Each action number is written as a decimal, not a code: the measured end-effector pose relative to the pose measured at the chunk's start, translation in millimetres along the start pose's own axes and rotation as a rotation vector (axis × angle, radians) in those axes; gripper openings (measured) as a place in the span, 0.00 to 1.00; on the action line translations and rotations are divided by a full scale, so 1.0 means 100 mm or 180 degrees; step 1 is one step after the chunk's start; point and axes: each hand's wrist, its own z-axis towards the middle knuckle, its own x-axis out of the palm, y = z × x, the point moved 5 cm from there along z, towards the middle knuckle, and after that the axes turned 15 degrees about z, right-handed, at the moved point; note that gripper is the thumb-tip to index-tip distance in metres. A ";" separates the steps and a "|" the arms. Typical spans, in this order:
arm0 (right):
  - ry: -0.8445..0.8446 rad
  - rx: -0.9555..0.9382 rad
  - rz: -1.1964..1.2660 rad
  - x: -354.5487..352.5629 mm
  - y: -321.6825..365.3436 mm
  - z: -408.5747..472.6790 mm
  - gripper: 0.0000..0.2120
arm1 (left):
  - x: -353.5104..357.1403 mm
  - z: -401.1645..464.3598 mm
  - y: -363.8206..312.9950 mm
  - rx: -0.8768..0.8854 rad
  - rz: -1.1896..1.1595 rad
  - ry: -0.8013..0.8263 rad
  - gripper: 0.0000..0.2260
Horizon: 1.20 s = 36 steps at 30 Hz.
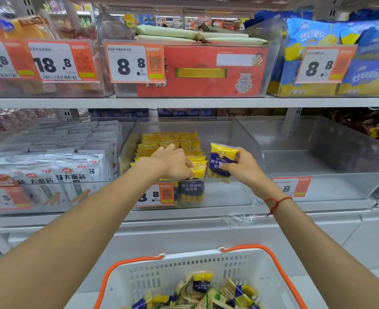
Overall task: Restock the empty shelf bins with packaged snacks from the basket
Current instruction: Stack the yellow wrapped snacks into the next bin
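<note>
- I see two hands reaching into one clear bin (246,139) at the centre of the frame, on the lower shelf.
- My left hand (173,161) lies fingers-down on the rows of yellow packs (161,141) in the left half of that bin; the fingers are curled over the front packs, though I cannot tell whether they truly grip one.
- My right hand (243,167) pinches a single yellow-and-blue snack pack (221,157), held upright just right of the stacked rows, above the bin's front wall.
- The packs stand in about three columns; I cannot count them exactly.
- The right half of this bin is bare floor, so there is open room beside the held pack.
- One more clear bin (318,161) at centre right holds nothing that I can see; its front edge carries one price tag (292,186).
- At centre left a third bin is packed with white pouches (72,157).
- On the upper shelf I count four price tags and one red box (206,70).
- One white basket (184,268) with two orange handles sits at bottom centre, with a loose heap of the same snack packs (206,293) inside.
- A red string (278,202) circles my right wrist.
</note>
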 end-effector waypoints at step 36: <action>-0.0514 0.0431 -0.0931 0.37 -0.27 1.57 0.15 | 0.09 1.40 0.30 -0.0842 -0.0388 -0.0331 0.21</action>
